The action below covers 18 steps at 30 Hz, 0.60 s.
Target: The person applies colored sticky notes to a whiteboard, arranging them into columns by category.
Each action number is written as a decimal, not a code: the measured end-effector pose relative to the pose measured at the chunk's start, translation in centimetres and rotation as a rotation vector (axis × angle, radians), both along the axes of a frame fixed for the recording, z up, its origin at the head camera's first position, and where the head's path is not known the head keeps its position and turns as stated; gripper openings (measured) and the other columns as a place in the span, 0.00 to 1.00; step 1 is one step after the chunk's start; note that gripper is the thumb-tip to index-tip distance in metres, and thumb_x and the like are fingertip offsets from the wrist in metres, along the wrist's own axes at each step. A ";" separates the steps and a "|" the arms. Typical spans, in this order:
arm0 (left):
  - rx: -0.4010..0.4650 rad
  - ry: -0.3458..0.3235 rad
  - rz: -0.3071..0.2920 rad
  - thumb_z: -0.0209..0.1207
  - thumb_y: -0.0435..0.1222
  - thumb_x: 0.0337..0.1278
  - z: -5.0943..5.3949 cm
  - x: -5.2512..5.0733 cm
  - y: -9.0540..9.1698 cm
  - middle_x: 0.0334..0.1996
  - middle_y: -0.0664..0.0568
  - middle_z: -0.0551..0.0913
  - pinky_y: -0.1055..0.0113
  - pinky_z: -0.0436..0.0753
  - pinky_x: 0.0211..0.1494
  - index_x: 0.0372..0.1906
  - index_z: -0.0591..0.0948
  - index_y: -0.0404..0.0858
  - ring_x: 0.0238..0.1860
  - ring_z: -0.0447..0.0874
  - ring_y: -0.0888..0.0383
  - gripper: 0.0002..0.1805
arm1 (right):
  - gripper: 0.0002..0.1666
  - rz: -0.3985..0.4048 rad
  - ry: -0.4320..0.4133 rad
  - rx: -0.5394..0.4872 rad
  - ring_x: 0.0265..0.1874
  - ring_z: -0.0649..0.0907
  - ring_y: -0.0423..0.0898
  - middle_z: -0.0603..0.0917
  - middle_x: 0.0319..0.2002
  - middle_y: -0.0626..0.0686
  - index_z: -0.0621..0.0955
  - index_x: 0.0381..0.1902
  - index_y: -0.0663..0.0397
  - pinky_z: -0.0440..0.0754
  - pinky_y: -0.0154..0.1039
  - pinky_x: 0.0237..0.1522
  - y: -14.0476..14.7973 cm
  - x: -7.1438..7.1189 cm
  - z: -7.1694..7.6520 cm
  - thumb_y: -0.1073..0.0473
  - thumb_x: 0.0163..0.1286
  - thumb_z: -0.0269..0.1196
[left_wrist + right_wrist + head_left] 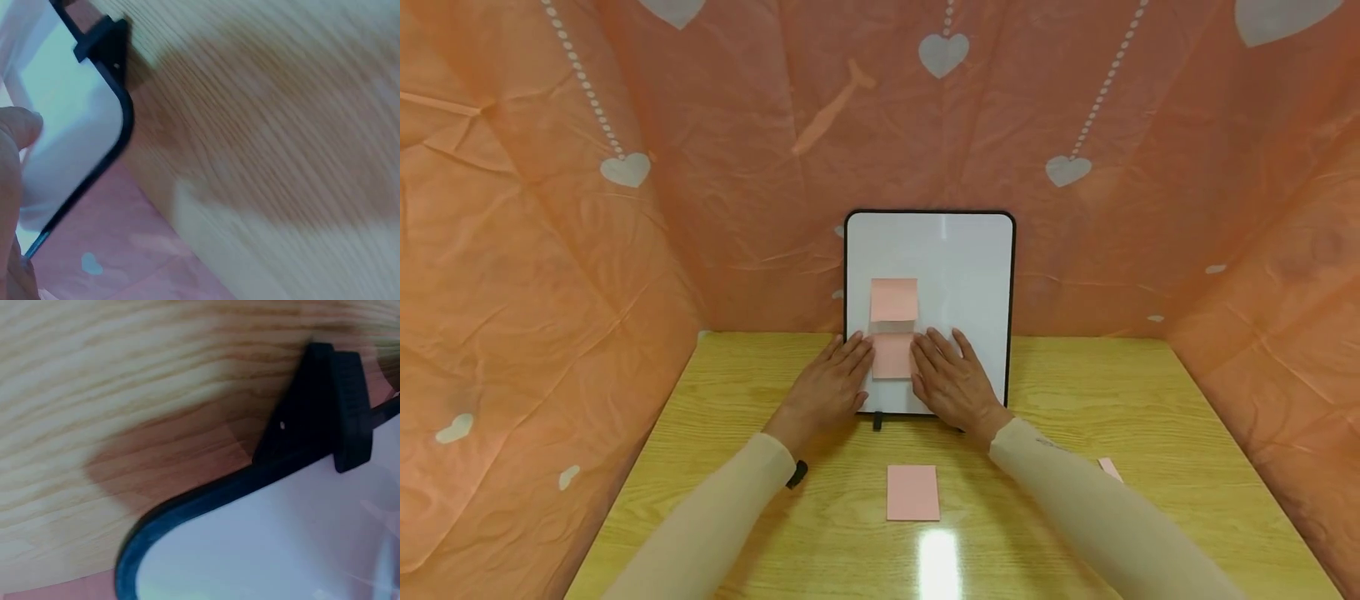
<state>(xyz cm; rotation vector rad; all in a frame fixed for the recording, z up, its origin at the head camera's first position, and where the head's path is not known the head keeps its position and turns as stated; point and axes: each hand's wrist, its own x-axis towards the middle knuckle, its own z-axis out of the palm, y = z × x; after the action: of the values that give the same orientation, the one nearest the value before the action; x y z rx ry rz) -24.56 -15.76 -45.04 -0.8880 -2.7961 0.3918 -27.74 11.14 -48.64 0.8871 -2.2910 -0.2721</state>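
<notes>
Straight-fingered and gripping nothing, the left hand [829, 382] and right hand [955, 379] appear to be pressing the lower pink sticky note [892, 357] onto the whiteboard [970, 275], though fingertip pressure is hard to judge, and a careful, unpeeling release seems called for next.

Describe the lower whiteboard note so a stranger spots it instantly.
Find the black-framed whiteboard on the wood-grain table. Left of its centre, the upper pink note sits above the lower pink note. Only the lower one lies between the left grip and right grip.
</notes>
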 end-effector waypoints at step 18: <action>0.330 -0.144 0.055 0.58 0.49 0.77 -2.5 8.5 4.1 0.84 0.41 0.58 0.39 0.57 0.85 0.83 0.60 0.34 0.85 0.51 0.42 0.41 | 0.32 -0.097 -0.182 -0.207 0.69 0.76 0.61 0.78 0.69 0.63 0.75 0.71 0.64 0.72 0.63 0.72 5.8 5.6 -0.2 0.51 0.77 0.59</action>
<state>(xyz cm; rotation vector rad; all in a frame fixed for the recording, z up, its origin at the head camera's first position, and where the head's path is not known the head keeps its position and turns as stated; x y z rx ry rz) -16.10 -11.61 -47.52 -0.7921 -2.8974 -0.1320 -22.13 16.96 -48.83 0.7219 -2.4798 0.0058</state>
